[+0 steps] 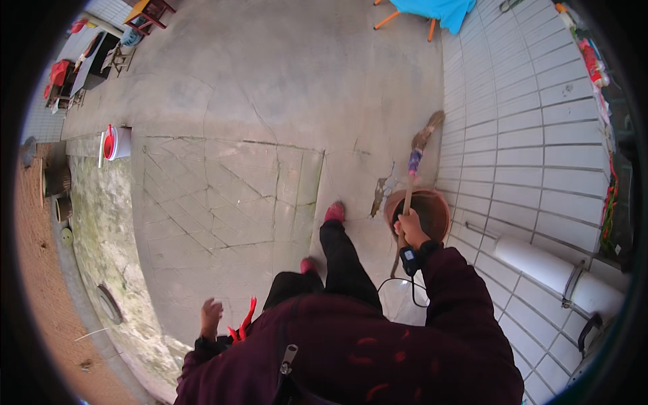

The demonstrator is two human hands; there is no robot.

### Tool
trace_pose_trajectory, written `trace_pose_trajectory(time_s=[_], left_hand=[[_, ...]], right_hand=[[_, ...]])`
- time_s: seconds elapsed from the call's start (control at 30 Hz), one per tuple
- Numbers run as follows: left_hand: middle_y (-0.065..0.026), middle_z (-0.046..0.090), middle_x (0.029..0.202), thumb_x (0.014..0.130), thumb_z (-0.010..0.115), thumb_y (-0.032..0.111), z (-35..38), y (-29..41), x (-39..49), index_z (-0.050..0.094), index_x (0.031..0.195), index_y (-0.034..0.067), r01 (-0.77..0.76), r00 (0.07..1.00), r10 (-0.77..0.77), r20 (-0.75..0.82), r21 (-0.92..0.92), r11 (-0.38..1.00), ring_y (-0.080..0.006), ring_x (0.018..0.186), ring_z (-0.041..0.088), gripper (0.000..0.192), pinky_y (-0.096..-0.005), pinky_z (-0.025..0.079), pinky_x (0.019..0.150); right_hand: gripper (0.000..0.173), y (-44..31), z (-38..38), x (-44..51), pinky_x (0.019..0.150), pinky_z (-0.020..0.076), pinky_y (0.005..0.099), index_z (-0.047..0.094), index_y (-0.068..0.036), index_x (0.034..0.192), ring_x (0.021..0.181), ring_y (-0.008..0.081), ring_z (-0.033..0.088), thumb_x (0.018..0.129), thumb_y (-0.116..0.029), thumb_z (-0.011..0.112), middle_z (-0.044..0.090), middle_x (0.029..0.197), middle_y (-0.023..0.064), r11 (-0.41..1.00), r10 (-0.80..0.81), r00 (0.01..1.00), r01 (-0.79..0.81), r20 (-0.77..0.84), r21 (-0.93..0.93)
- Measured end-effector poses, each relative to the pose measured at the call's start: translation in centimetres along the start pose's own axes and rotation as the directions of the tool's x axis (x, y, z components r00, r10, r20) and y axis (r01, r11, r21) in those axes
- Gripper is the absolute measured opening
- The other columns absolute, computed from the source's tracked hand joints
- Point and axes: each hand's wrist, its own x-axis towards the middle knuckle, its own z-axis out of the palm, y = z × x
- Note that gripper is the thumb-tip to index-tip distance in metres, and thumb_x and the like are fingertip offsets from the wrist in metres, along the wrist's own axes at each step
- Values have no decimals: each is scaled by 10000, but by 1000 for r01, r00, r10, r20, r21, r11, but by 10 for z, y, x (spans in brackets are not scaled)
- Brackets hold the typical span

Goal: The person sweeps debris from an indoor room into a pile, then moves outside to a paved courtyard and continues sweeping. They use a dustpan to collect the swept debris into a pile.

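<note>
My right hand (412, 229) is closed around the wooden handle (407, 195) of a straw broom. Its bristle head (428, 130) points away from me and lies near the foot of the tiled wall. A purple wrapping (415, 158) binds the broom below the bristles. Under the handle and my hand stands a brown bucket (441, 210), its inside dark and partly covered. Low on the left, my left hand (211, 313) hangs beside my body with loosely bent fingers and nothing visible in it. Red pointed strips (245, 321) stick out near that forearm.
A white tiled wall (516, 131) runs along my right, with a white pipe (531, 266) on it. Cracked concrete floor (243, 202) spreads ahead. At the left stand a white bucket (121, 143) and a mossy ledge (104, 212). A blue-covered stool (440, 10) is at the far end.
</note>
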Motion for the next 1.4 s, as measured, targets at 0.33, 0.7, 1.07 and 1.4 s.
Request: trace_pose_trajectory(time_s=[0.33, 0.7, 1.07, 1.4], left_hand=[[-55, 525, 934, 778, 493, 217, 122, 238, 16, 407, 1075, 14, -392, 632, 381, 674, -146, 908, -134, 783, 522, 370, -235, 408, 666], [-44, 485, 724, 768, 456, 375, 239, 330, 31, 413, 984, 85, -207, 391, 65, 918, 19, 978, -83, 472, 416, 364, -194, 332, 378], [-3, 463, 615, 763, 483, 272, 19, 253, 137, 446, 871, 116, 413, 644, -53, 763, -289, 864, -71, 416, 336, 193, -176, 274, 357], [-37, 399, 623, 736, 462, 191, -87, 212, 112, 388, 905, 147, 587, 731, 226, 644, -762, 273, -78, 431, 275, 190, -178, 238, 374]], right_hand=[[254, -20, 77, 10, 511, 480, 344, 355, -29, 878, 581, 234, 530, 694, -38, 530, 464, 721, 114, 894, 27, 958, -151, 284, 423], [269, -37, 191, 32, 396, 441, 310, 341, 0, 873, 498, 204, 514, 705, -92, 530, 472, 626, 110, 880, -60, 998, 55, -4, 471], [431, -17, 475, -8, 342, 429, 329, 133, 42, 1007, 407, 251, 509, 742, -119, 432, 492, 596, 172, 991, 116, 968, -127, 221, 35], [269, -24, 644, -120, 309, 353, 324, 312, 44, 835, 395, 204, 471, 639, -46, 473, 456, 522, 119, 984, 177, 463, -83, 869, -156]])
